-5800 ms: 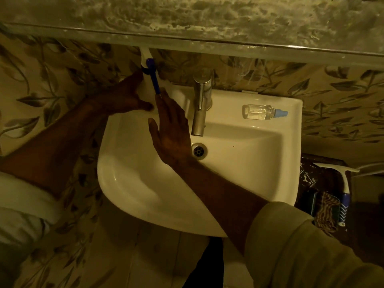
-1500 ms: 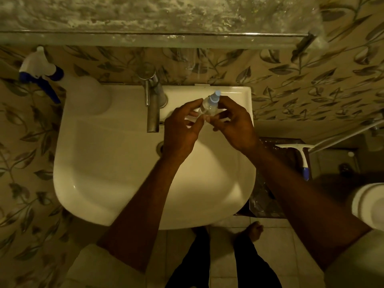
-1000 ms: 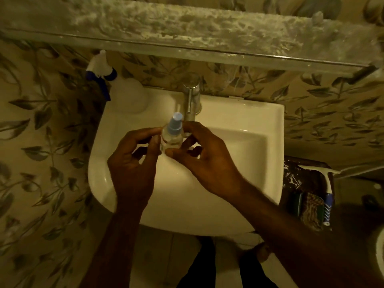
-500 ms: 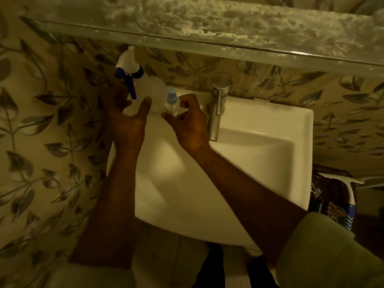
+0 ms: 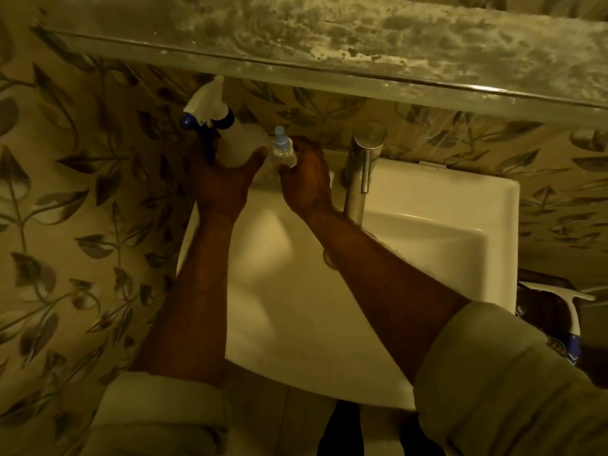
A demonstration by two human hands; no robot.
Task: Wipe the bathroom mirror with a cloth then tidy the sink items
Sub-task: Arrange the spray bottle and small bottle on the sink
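Vial (image 5: 282, 152) with the pale blue cap stood upright in the right hand (image 5: 306, 179), whose fingertips pinched its body at the back left corner of the sink (image 5: 460, 225), low enough that it seemed to touch the ledge, though the contact itself was hidden. Just left of that hand, the left hand (image 5: 223, 182) cupped the base of the spray bottle (image 5: 230, 139), thumb and fingers curved round it in a loose hold rather than a firm clamp; bottle and vial stood side by side, nearly touching. To the right of the right hand rose the tap (image 5: 360, 169), near but apart from it. Above both hands ran the lower edge of the mirror (image 5: 329, 44), its surface blotchy and streaked. Well off to the right, beyond the basin, a squeegee (image 5: 572, 311) lay on a dark surface. No cloth showed anywhere. Judging by this, the tidying step was in hand: the small items were being grouped in one corner of the ledge. The next move probably called for letting go of the vial gently so it stayed upright on the narrow rim, steadying the bottle so neither knocked the other into the basin.
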